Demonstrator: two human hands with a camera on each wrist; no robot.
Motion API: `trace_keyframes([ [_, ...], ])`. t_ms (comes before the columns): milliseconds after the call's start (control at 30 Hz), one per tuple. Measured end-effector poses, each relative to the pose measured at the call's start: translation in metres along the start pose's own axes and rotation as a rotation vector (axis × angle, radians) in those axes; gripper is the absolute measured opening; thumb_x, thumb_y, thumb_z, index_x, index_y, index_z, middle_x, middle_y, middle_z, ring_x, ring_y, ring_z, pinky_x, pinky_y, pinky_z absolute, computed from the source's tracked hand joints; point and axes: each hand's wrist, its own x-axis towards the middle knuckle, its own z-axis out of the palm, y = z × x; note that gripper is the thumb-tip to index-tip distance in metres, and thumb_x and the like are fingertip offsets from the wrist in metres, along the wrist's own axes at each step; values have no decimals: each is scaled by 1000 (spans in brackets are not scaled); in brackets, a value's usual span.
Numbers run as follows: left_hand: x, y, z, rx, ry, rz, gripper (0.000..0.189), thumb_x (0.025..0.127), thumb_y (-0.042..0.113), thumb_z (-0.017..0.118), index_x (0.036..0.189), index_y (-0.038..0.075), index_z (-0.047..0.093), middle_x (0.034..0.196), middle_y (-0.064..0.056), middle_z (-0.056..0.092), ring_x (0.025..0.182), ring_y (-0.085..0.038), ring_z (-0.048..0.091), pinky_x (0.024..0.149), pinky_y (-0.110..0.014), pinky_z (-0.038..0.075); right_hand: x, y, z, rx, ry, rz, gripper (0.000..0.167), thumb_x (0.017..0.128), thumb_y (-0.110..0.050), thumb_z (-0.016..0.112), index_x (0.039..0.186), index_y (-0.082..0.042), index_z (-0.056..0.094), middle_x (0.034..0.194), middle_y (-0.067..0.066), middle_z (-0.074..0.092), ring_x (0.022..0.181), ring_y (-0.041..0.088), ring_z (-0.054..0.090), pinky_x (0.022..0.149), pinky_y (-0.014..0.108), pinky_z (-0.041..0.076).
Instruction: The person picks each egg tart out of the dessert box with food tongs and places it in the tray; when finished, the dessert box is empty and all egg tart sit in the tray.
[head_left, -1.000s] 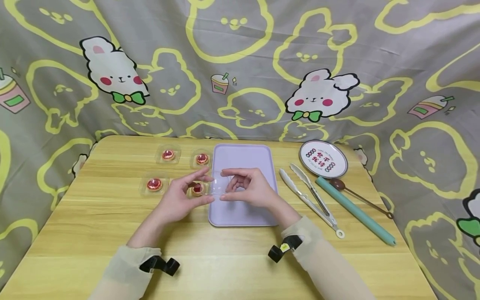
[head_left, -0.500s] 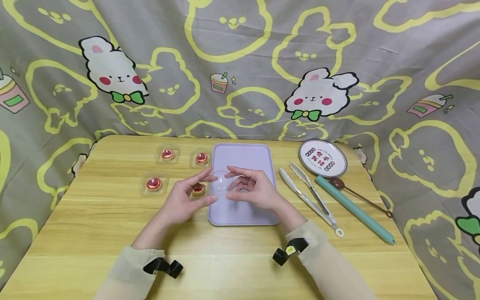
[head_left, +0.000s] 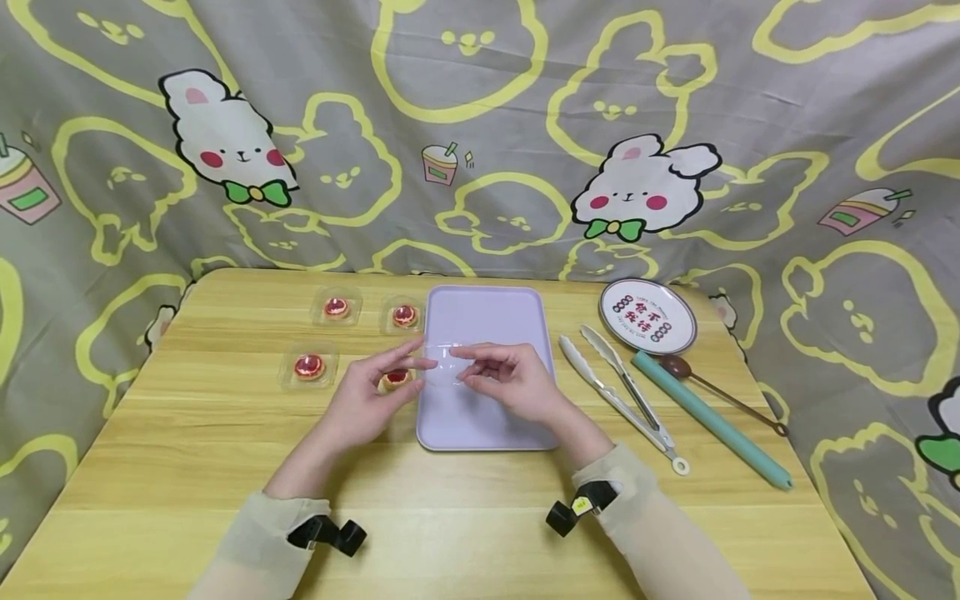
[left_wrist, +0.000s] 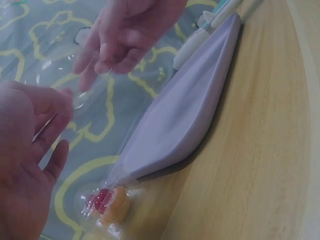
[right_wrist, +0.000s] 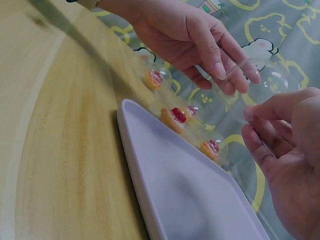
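Note:
Over the lilac tray [head_left: 480, 429], both hands hold a clear plastic domed lid [head_left: 444, 367] raised above the table. My right hand [head_left: 513, 382] pinches its right edge between thumb and fingers. My left hand [head_left: 363, 400] holds the opposite edge, its fingers fairly extended and the thumb below them in the head view. Small red-topped tarts sit on clear square plastic bases left of the tray. One tart [head_left: 396, 379] is partly covered by my left hand; another tart [left_wrist: 112, 202] shows close to the tray's corner in the left wrist view.
Tarts also lie at the back left [head_left: 337, 308], beside the tray [head_left: 405, 316] and at left [head_left: 308, 367]. Right of the tray are tongs [head_left: 615, 387], a teal rolling pin [head_left: 712, 421], a brown long-handled spoon [head_left: 675, 367] and a round plate [head_left: 647, 317]. Patterned cloth [head_left: 510, 125] hangs behind.
The lid has tilted and shifted slightly right between the hands. My right hand's thumb and index finger have drawn closer together at its edge. The tarts and tools have stayed put.

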Motion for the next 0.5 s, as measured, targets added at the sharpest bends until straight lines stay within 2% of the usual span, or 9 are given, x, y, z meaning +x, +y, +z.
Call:
trace_keyframes([
  [133, 0, -1, 0, 14, 40, -16, 28, 100, 7, 74, 128, 12, 77, 119, 5, 78, 113, -19, 70, 95, -57, 56, 0, 4, -1, -15, 20, -11, 24, 95, 14, 69, 119, 13, 73, 133, 24, 69, 113, 30, 73, 97, 39, 59],
  [233, -1, -2, -1, 12, 66, -26, 22, 101, 8, 73, 121, 13, 81, 120, 2, 77, 106, -18, 70, 89, -46, 57, 0, 6, -1, -47, 32, -14, 21, 97, 10, 69, 118, 11, 75, 137, 18, 68, 127, 30, 66, 102, 37, 57],
  [300, 0, -2, 0, -3, 75, -23, 22, 101, 5, 73, 120, 11, 81, 125, -2, 76, 110, -19, 70, 90, -41, 58, -1, 6, -2, -64, 42, -5, 21, 98, 8, 69, 118, 10, 75, 139, 17, 67, 133, 30, 61, 104, 35, 55],
  [400, 1, -3, 0, -36, 93, -24, 22, 99, -1, 72, 118, 7, 80, 131, -7, 73, 117, -20, 70, 92, -37, 60, -2, 6, -2, -48, 53, 26, 23, 99, 7, 69, 121, 9, 74, 136, 21, 67, 131, 31, 63, 105, 34, 54],
  [500, 0, -4, 0, -47, 114, -43, 20, 99, -2, 72, 116, 4, 81, 124, -7, 76, 113, -19, 72, 89, -33, 61, -3, 6, -1, 13, 45, 62, 26, 99, 9, 67, 125, 11, 71, 128, 26, 70, 118, 35, 70, 100, 38, 58],
])
